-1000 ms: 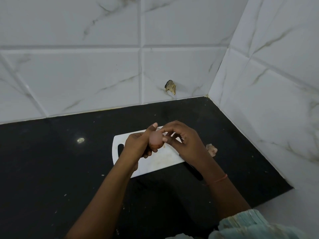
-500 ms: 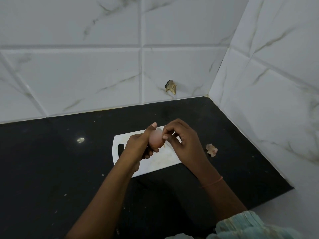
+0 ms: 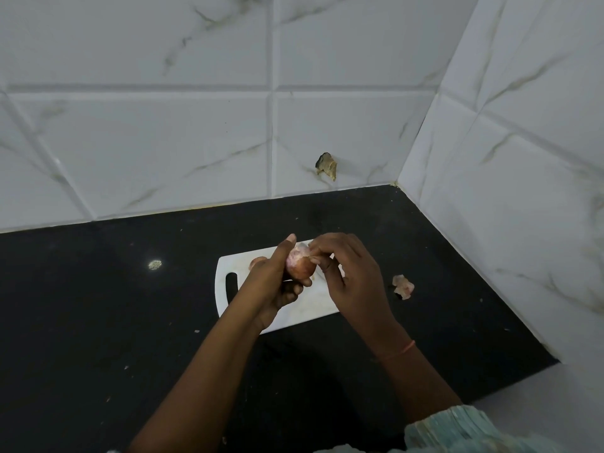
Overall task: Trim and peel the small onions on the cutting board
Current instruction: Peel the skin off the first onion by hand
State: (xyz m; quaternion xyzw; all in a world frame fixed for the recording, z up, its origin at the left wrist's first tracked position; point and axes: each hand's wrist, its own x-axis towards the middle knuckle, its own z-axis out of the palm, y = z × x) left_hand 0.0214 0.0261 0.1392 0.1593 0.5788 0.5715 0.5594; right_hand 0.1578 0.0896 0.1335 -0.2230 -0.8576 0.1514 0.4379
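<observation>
A small pinkish onion (image 3: pixel 299 264) is held above the white cutting board (image 3: pixel 295 313), which lies on the black counter. My left hand (image 3: pixel 271 282) grips the onion from the left, thumb raised along its side. My right hand (image 3: pixel 348 276) pinches a flap of loose skin at the onion's top right. Another small onion (image 3: pixel 256 261) lies on the board behind my left hand, mostly hidden. No knife shows.
A scrap of onion peel (image 3: pixel 402 286) lies on the counter right of the board. White marble tile walls meet in a corner at the back right, with a chipped hole (image 3: pixel 327 165) in the back wall. The counter edge (image 3: pixel 510 387) runs at the lower right.
My right hand's fingers have shifted up to the onion's top and pulled a flap of skin loose. My left hand has turned the onion slightly. The second onion behind my left hand has come into sight.
</observation>
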